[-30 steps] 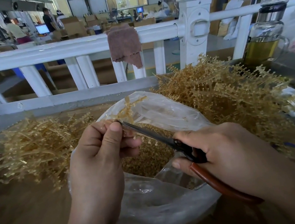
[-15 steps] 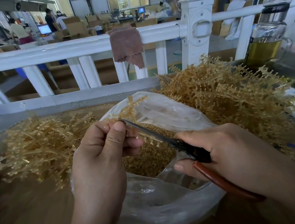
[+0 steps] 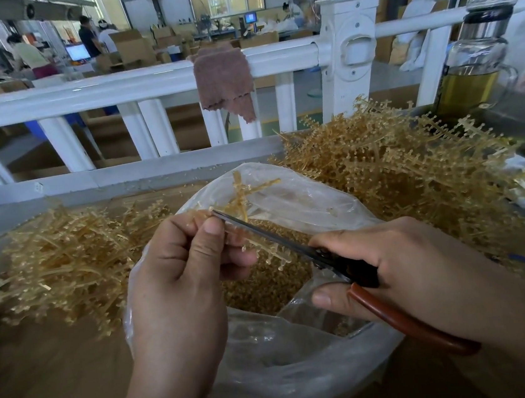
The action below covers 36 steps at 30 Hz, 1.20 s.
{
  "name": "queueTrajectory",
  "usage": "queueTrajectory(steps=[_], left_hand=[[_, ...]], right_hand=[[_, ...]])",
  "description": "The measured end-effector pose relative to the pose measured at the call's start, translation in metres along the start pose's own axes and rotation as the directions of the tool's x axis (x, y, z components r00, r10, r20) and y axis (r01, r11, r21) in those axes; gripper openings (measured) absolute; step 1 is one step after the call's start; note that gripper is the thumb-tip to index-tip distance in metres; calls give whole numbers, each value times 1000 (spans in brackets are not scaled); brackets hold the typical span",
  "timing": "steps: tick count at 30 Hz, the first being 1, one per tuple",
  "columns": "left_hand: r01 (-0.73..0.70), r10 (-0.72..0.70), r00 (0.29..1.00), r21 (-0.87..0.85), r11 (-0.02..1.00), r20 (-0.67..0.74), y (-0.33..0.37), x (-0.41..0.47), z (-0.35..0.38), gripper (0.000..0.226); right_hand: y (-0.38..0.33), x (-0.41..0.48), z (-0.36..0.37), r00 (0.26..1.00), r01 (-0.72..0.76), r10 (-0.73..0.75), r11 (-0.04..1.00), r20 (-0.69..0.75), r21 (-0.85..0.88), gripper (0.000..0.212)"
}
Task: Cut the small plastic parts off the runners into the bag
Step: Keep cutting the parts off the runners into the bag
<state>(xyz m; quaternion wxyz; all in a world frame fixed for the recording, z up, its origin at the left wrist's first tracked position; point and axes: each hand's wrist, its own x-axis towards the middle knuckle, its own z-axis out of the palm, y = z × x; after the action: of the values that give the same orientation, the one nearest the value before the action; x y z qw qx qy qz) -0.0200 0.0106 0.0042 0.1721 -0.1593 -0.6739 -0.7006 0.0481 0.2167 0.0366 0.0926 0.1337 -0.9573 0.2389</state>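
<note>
- Two heaps of tan runners flank the work; the tall heap [image 3: 399,176] sits at about 2 o'clock from the bag, the flatter heap [image 3: 62,261] at about 10 o'clock; can't tell for sure which one is already stripped
- clear bag [image 3: 307,373] is dead centre on the table with its mouth open upward; there's a decent bed of cut parts [image 3: 274,282] inside, so I'd call this mid-job with plenty of runners to go
- left hand [image 3: 178,274] is at 9 o'clock of the bag mouth; fingers and thumb are curled, pinching one runner [image 3: 241,198] that pokes up toward 12 o'clock over the opening
- right hand [image 3: 402,264] is at 3 o'clock, wrapped round the handles of the scissors [image 3: 275,237]; the blades look closed or close to it, with the tip right beside the left thumb, against the runner
- step in hand looks like snipping parts off that one runner; next move, I reckon: open the blades, slide to the next part, keep it over the bag mouth so the bits drop in; mind that thumb
</note>
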Motion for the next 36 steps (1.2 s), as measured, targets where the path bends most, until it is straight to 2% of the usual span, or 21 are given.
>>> queueTrajectory(steps=[10, 23, 36], left_hand=[[-14, 13, 1000, 45, 999, 13, 3, -2, 3, 11], [16, -15, 1000, 103, 995, -9, 5, -4, 6, 17], [53, -53, 999, 77, 996, -3, 8, 1, 1, 15]], right_hand=[[-1, 0, 0, 1000, -3, 3, 1000, -16, -30, 64], [-2, 1, -3, 1000, -2, 1, 998, -12, -70, 56], [1, 2, -3, 1000, -6, 8, 994, 20, -110, 62]])
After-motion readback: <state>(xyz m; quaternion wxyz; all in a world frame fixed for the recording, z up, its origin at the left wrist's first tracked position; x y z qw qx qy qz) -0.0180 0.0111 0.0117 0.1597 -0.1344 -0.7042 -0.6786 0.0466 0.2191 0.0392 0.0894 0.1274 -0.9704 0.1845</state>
